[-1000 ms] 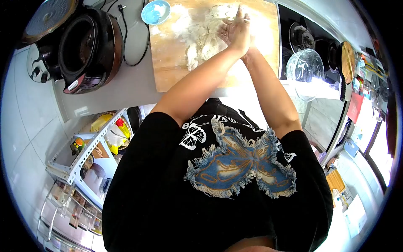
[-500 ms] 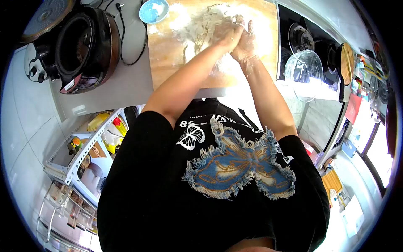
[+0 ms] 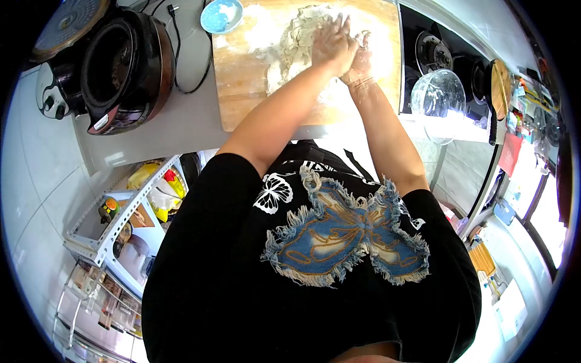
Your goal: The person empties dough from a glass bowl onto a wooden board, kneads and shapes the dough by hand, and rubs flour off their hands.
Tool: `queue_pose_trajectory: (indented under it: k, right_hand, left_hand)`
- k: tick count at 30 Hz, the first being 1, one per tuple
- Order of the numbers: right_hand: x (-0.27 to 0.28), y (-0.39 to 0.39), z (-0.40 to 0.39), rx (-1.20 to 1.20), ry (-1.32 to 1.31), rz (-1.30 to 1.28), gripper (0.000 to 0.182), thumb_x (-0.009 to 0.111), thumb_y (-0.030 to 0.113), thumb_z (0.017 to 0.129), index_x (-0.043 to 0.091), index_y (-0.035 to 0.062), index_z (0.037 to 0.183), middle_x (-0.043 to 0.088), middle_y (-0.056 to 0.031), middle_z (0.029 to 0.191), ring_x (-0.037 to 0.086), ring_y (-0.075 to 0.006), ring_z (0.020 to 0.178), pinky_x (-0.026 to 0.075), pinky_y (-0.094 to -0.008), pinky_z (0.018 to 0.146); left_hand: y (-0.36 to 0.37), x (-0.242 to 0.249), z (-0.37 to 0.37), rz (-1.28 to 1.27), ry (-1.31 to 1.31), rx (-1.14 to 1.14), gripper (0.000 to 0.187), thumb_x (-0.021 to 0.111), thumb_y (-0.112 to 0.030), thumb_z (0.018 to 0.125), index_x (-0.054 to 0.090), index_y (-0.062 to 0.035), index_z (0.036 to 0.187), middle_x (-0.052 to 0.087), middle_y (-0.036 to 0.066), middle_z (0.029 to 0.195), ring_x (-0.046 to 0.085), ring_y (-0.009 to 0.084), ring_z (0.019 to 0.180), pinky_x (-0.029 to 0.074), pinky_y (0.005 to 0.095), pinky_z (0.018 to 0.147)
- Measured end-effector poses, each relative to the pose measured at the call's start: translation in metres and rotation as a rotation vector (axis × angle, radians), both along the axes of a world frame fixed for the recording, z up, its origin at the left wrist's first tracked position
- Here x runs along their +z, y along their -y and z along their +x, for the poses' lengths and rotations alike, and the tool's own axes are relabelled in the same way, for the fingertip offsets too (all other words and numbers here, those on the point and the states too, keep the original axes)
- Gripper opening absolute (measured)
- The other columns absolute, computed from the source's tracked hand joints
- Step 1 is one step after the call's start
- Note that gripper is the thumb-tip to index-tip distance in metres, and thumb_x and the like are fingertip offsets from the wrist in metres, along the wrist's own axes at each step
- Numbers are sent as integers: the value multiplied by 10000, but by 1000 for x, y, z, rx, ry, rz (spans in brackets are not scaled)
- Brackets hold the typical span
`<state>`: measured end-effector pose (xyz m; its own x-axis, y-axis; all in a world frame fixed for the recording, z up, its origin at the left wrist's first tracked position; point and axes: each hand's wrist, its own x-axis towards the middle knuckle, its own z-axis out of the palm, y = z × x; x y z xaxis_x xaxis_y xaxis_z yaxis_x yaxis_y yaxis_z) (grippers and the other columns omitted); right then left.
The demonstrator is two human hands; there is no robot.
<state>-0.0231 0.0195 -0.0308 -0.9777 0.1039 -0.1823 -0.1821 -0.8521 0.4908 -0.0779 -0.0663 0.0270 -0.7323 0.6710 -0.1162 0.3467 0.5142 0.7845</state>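
Note:
A rough, pale mass of dough (image 3: 296, 45) lies on the floured wooden board (image 3: 239, 100). My left hand (image 3: 334, 45) presses on the dough's right part, fingers apart and pointing forward. Close against it on the right is my right hand (image 3: 358, 62), coated with flour and dough. Its fingers are partly hidden and washed out by glare, so their shape is unclear. Loose flour surrounds the dough. A blue bowl (image 3: 221, 16) with some white powder inside stands at the board's upper left corner.
A large black pot (image 3: 115, 69) and a cable (image 3: 192, 91) are on the counter (image 3: 130, 148) at left. To the right are a black stove (image 3: 411, 54), a clear glass bowl (image 3: 439, 100) near the counter's edge, and a round wooden lid or board (image 3: 500, 91).
My left hand has shifted slightly and its fingers now spread more over the dough. My right hand has turned a little beside it. The dough looks more bunched together.

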Motion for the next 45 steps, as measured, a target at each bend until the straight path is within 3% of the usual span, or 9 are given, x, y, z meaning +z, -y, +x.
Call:
queue_pose_trajectory:
  k: [2, 4, 6, 10, 17, 19, 26, 31, 45]
  right_hand:
    - [40, 7, 6, -65, 105, -163, 704, 318, 554, 1032, 222, 109, 1569, 295, -159, 1604, 303, -298, 1460, 259, -534, 1193]
    - [55, 14, 8, 322, -107, 479, 802, 407, 637, 979, 247, 111, 1563, 359, -201, 1553, 360, -333, 1421, 283, -536, 1180]
    - [66, 19, 9, 306, -93, 291, 926, 494, 717, 901, 259, 111, 1560, 393, -224, 1516, 376, -369, 1404, 284, -540, 1183]
    - [81, 21, 8, 207, 323, 997, 939, 441, 756, 897, 180, 179, 1590, 310, -165, 1582, 344, -364, 1428, 274, -575, 1175]
    - [61, 7, -10, 3, 300, 1027, 822, 288, 722, 964, 112, 245, 1610, 145, -56, 1667, 163, -321, 1516, 210, -654, 1164]
    - [60, 14, -17, -12, 299, 1061, 823, 318, 713, 962, 140, 231, 1606, 169, -56, 1662, 206, -340, 1501, 197, -667, 1164]
    - [81, 47, -16, 3, 278, 1226, 684, 282, 592, 1033, 178, 230, 1603, 194, -24, 1660, 229, -286, 1487, 188, -485, 1218]
    - [105, 56, -7, 19, 317, 1325, 626, 250, 537, 1057, 182, 238, 1603, 203, -16, 1655, 192, -273, 1506, 187, -440, 1225]
    - [86, 42, -6, 14, 270, 1146, 693, 294, 565, 1044, 27, 264, 1608, 188, -59, 1642, 385, -349, 1385, 388, -510, 1119]
  left_hand:
    - [-5, -23, -22, -230, -180, 28, 750, 292, -567, 1023, 110, -132, 1606, 101, 100, 1674, 110, 266, 1543, 58, 438, 1262]
    - [0, -51, -36, -122, -388, 160, 718, 359, -495, 1024, 194, -82, 1588, 246, 172, 1626, 191, 286, 1521, 79, 478, 1248]
    - [11, -35, -43, -128, -485, 140, 685, 384, -487, 1017, 284, -87, 1564, 294, 160, 1609, 181, 285, 1524, 39, 472, 1250]
    - [27, -40, -56, -199, -736, 316, 567, 437, -473, 997, 564, -86, 1391, 536, 199, 1429, 412, 308, 1414, 230, 465, 1208]
    - [41, 3, 17, 135, 185, 581, 387, 721, -197, 861, 616, 43, 1145, 663, 197, 1119, 630, 289, 1060, 458, 440, 1008]
    - [36, 4, 27, 572, 1113, 621, 233, 766, -95, 855, 644, 13, 1021, 679, 128, 985, 663, 193, 881, 553, 314, 728]
    - [11, -33, 16, 316, 557, 903, 181, 731, -163, 885, 686, 9, 855, 652, 75, 777, 608, 131, 719, 486, 306, 623]
    - [19, -26, 3, 416, 935, 868, 295, 703, -265, 903, 691, 29, 886, 680, 127, 817, 637, 210, 625, 450, 369, 425]
    - [23, 9, 59, 348, 235, 652, 335, 552, -106, 953, 508, 61, 1241, 641, 256, 1129, 625, 400, 1033, 487, 463, 897]
